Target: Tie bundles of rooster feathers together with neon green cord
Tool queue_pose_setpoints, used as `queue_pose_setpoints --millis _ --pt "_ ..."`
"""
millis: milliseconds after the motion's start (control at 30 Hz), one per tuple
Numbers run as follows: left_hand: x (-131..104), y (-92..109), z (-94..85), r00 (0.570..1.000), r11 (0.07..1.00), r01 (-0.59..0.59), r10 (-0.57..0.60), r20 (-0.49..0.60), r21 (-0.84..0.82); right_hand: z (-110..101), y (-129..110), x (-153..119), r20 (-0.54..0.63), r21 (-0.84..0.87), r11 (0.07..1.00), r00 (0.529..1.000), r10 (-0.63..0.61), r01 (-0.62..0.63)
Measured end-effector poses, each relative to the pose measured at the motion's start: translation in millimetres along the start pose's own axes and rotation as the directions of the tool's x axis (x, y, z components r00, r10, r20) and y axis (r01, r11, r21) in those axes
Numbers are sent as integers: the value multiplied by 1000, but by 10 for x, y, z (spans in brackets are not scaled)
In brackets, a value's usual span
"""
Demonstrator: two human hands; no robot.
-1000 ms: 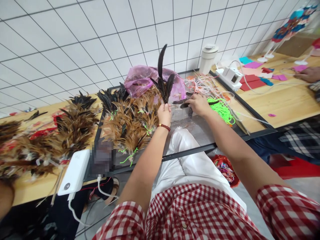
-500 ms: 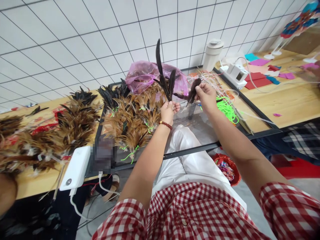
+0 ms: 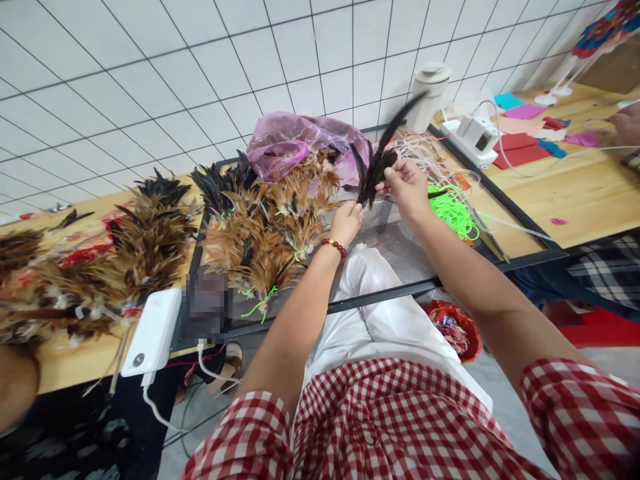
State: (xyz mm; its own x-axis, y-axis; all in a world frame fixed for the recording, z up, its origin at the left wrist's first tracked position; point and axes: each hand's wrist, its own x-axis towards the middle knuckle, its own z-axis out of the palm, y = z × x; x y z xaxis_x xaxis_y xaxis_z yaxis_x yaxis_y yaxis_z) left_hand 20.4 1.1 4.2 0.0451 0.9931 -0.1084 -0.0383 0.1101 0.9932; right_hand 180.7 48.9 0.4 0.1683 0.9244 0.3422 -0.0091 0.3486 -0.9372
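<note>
My left hand is closed on the lower ends of a small bunch of dark feathers, one of them long and curving up to the right. Against the bunch's right side, my right hand pinches a dark feather; the two sets overlap, so I cannot tell exactly which feathers each hand holds. Left of my hands lie brown feather bundles, some tied with green cord. Black feathers sit behind them. Loose bright green cord is heaped right of my right hand.
A pink plastic bag, a white cup and a power strip stand toward the wall. More feather bundles and a white power bank are at left. Below the table is a red basket. Another person's hand shows at right.
My hands have come together. The bunch in my left hand now leans right, and the feather in my right hand has moved left against it.
</note>
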Motion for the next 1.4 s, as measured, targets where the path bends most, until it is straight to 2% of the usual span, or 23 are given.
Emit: queue_pose_setpoints --millis 100,133,200,300,367,433,500,533,633,733,800,867,967,1067,1200,1300,1400 --pt "-53 58 -3 986 998 41 -49 161 54 9 5 4 -14 1 1000 1000 -10 10" --pt "-74 87 -3 981 997 55 -65 185 59 6 4 7 -16 2 1000 1000 -9 9" --pt "-110 145 -4 975 994 93 -104 198 62 -8 -6 13 0 6 1000 1000 9 -9" --pt "-128 207 -13 980 988 153 -153 130 11 -40 -32 7 87 1 994 990 112 -113" --pt "-119 225 -25 980 982 186 -182 85 -41 -50 -50 -17 181 -28 973 956 231 -230" --pt "-104 229 -36 976 975 212 -207 74 -70 -38 -67 -57 276 -74 938 897 344 -337" --pt "-90 223 -40 973 972 223 -217 82 -76 -5 -86 -99 349 -115 914 846 403 -388" --pt "-84 216 -39 973 972 224 -217 83 -78 13 -98 -115 364 -127 910 835 413 -395" --pt "-65 192 -33 973 965 228 -224 49 -130 36 -144 -128 293 -88 916 869 399 -391" --pt "-44 169 -37 969 927 240 -248 7 -287 -4 -192 -106 212 50 902 887 410 -429" --pt "-34 158 -43 963 892 257 -268 23 -372 -27 -209 -103 255 88 882 866 429 -463" --pt "-30 153 -41 960 876 272 -278 45 -398 -15 -203 -122 311 52 891 855 415 -452" --pt "-40 152 -21 960 896 274 -276 46 -349 68 -158 -175 332 -22 946 890 313 -325" --pt "-62 155 -1 967 940 254 -254 31 -226 160 -92 -213 280 -35 982 942 187 -185" --pt "-101 178 -20 970 966 220 -203 131 -135 171 -21 -176 252 -58 992 960 122 -110" --pt "-120 220 -63 942 942 279 -230 244 -188 36 -5 -49 137 -32 993 983 119 -115" --pt "-115 264 -99 940 894 299 -217 263 -332 -172 -17 103 -60 32 995 994 94 -92"
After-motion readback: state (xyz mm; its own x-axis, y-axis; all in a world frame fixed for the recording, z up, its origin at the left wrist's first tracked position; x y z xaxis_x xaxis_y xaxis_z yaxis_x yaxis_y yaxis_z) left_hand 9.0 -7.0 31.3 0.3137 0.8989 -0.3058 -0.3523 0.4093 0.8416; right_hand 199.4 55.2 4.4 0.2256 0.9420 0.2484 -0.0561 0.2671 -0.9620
